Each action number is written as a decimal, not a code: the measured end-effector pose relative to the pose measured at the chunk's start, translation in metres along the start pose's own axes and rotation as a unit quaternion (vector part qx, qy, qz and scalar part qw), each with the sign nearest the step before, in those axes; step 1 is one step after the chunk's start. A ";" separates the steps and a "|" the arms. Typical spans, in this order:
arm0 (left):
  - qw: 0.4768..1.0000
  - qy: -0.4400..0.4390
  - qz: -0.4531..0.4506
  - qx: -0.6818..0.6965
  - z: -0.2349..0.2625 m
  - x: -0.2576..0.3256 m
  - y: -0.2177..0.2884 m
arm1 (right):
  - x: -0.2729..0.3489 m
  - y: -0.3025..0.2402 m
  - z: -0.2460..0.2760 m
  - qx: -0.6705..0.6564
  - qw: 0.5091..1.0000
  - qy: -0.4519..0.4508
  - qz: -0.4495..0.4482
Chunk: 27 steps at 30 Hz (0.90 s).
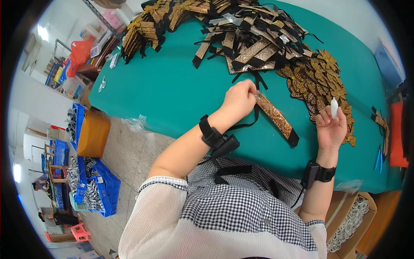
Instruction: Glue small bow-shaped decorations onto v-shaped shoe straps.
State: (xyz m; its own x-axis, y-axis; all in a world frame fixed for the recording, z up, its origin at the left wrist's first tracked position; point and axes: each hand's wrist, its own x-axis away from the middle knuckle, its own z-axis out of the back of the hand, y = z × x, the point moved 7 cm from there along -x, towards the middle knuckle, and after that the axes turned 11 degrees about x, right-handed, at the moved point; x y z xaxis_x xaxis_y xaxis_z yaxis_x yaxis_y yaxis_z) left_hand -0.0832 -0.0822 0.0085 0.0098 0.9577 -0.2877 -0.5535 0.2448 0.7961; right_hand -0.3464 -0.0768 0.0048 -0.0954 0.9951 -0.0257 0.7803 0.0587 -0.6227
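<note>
Head view, looking down on teal table [164,86]. Left hand [238,100] fingers pinched shut on far end of gold-patterned strip [276,118] w/ black end, which lies diagonally on cloth, near end pointing right-near; thin black ribbon [246,125] trails from it toward wrist. Right hand [331,125] raised palm-up just right of strip, fingers curled closed around small white tube [334,108], tip pointing far. Black bands w/ boxy units on both wrists. Far centre: big heap of gold-and-black strips [246,34], tangled; second stack of gold pieces [144,32] at far left of table. Right of strip, just beyond right hand: spread of gold butterfly-shaped pieces [315,82]. Pair of small scissors [102,84] on left edge of table. Far right edge: red-orange flat item [396,134], blue pens [378,157] near it, kind unclear. Off table, left: orange bin [92,134], blue crates [101,185] w/ grey-white contents, red plastic bag [79,52] on shelf, pink box [113,18] far left, small red stool [79,231] near-left on floor. Near right, under table: brown cardboard box [364,207] holding white chain-like coils [347,224]. Labels too small/blurred to tell. Person wears check top w/ white mesh sleeves.
</note>
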 end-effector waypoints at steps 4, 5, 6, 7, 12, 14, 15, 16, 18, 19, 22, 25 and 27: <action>0.995 0.003 0.091 0.037 0.003 -0.002 -0.013 | 0.004 0.012 -0.004 -0.006 0.999 -0.009 -0.053; 0.995 0.002 0.089 0.036 0.002 -0.003 -0.011 | 0.005 0.018 -0.009 -0.009 0.996 -0.015 -0.089; 0.996 -0.004 0.088 0.025 -0.002 -0.002 -0.008 | 0.008 0.019 -0.015 -0.010 0.996 -0.015 -0.087; 0.996 -0.012 0.087 0.015 -0.005 -0.003 -0.006 | 0.014 0.022 -0.021 0.011 0.995 -0.005 -0.101; 0.998 0.023 0.025 -0.045 -0.007 -0.004 0.001 | 0.041 0.048 -0.040 0.008 0.989 -0.015 -0.150; 0.998 0.031 0.039 -0.029 -0.001 -0.007 -0.016 | 0.042 0.075 -0.039 -0.034 0.985 -0.017 -0.169; 0.999 0.029 0.025 -0.013 0.004 -0.009 -0.022 | 0.044 0.083 -0.036 -0.033 0.983 -0.003 -0.179; 0.999 0.018 0.044 0.007 0.004 -0.011 -0.025 | 0.044 0.090 -0.029 -0.031 0.982 0.011 -0.186; 0.987 -0.002 0.109 0.120 0.006 -0.015 -0.038 | 0.045 0.094 -0.023 -0.027 0.983 0.022 -0.178; 0.968 -0.009 0.170 0.185 0.005 -0.012 -0.046 | 0.047 0.092 -0.023 -0.031 0.985 0.030 -0.164; 0.867 0.030 0.301 0.397 0.012 -0.005 -0.043 | 0.050 0.088 -0.018 -0.028 0.989 0.032 -0.143; 0.890 0.013 0.288 0.354 0.015 -0.006 -0.047 | 0.050 0.086 -0.018 -0.024 0.986 0.034 -0.160; 0.916 -0.045 0.232 0.323 0.008 -0.004 -0.038 | 0.050 0.077 -0.031 -0.049 0.986 -0.002 -0.156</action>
State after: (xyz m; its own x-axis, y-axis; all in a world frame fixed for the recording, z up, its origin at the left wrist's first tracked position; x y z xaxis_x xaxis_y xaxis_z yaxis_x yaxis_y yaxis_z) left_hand -0.0552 -0.0941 -0.0162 -0.0160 0.9828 0.1839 0.0934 -0.1817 0.9789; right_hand -0.2722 -0.0198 -0.0199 -0.3430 0.9268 0.1531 0.7680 0.3705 -0.5225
